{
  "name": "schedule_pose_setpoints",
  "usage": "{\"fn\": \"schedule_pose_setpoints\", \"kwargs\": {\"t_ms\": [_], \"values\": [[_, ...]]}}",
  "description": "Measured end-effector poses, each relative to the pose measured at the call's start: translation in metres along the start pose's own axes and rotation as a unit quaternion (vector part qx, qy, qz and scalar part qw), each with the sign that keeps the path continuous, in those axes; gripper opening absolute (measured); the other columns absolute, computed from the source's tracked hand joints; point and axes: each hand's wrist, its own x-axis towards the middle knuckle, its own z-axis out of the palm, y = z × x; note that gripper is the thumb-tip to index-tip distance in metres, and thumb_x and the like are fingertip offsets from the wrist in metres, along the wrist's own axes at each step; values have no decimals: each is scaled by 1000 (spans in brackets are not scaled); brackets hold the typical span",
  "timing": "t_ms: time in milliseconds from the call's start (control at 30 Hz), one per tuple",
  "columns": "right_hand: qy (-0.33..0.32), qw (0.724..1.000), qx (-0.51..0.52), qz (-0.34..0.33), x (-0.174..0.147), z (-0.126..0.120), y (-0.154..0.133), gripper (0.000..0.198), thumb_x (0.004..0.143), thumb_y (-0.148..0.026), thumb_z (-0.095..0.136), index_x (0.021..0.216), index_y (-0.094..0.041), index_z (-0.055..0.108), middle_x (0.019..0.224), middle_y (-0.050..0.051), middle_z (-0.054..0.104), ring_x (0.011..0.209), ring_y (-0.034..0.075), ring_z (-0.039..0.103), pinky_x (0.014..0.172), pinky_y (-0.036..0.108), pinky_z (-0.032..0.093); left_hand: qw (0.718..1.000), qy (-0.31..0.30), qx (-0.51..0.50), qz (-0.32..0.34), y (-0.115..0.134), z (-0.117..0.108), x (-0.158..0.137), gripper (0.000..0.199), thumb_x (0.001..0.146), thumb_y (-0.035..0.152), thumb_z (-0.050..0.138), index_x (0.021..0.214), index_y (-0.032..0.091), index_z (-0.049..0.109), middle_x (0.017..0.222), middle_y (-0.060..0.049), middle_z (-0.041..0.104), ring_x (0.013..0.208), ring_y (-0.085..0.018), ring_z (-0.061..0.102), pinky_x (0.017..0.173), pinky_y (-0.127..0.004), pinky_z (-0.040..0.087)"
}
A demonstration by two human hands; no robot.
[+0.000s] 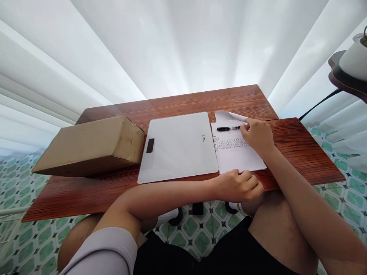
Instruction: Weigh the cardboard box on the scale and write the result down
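Several printed or written sheets of paper [237, 160] lie at the right of the wooden table. My right hand [258, 135] is closed in a pinch at their upper right, where a curled sheet [229, 114] runs up to the fingertips. A black pen [223, 129] lies across the paper, its right end close to or touching these fingers; I cannot tell whether they touch it. My left hand [239, 186] rests with fingers curled at the table's front edge, just below the paper's bottom edge. Its palm is hidden. Left of the paper lies a white flat scale [177, 149] with a small dark display.
A closed brown cardboard box [86, 141] stands on the left of the wooden table [177, 100]. White curtains [186, 46] hang behind. At the upper right, a dark stand [344, 78] bears a white pot [354, 63]. Green patterned tiles [192, 225] cover the floor.
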Motion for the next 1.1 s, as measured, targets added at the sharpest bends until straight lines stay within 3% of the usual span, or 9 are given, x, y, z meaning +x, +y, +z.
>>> {"fn": "schedule_pose_setpoints", "kwargs": {"t_ms": [133, 333, 633, 867, 1100], "values": [[69, 997, 2, -42, -7, -3, -16, 39, 98, -34, 39, 68, -18, 57, 62, 5, 57, 55, 16, 44, 53, 32, 20, 1000, 16, 21, 17, 0, -2, 1, 10, 85, 9, 57, 78, 15, 54, 62, 4, 46, 52, -10, 44, 44, -25, 24], [80, 985, 16, -151, -18, 0, -44, 44, 102, -33, 31, 65, -18, 50, 60, 3, 54, 55, 13, 39, 51, 30, 17, 993, 48, 58, 89, -2, -12, -1, 4, 87, 14, 60, 87, 14, 63, 65, 2, 54, 55, -11, 51, 48, -24, 35], [115, 953, 24, -280, -34, 7, -64, 39, 102, -26, 37, 67, -18, 51, 62, 0, 53, 61, 13, 43, 53, 31, 22, 992, -20, 82, 90, -21, -76, -31, 15, 93, 28, 61, 100, 17, 68, 72, 0, 62, 64, -12, 60, 54, -25, 46], [137, 937, 15, -320, -38, 13, -68, 27, 99, -22, 43, 75, -18, 53, 66, 0, 51, 65, 14, 44, 54, 30, 26, 987, -40, 151, 26, -32, -125, -66, 17, 89, 29, 68, 100, 17, 68, 78, 0, 66, 70, -13, 63, 57, -25, 47], [147, 937, 13, -317, -38, 14, -61, 21, 98, -19, 43, 79, -18, 52, 72, 1, 56, 68, 14, 48, 56, 29, 29, 973, -29, 213, -89, -42, -159, -102, 14, 87, 18, 67, 101, 15, 67, 72, 2, 63, 66, -11, 60, 56, -25, 42]]}}
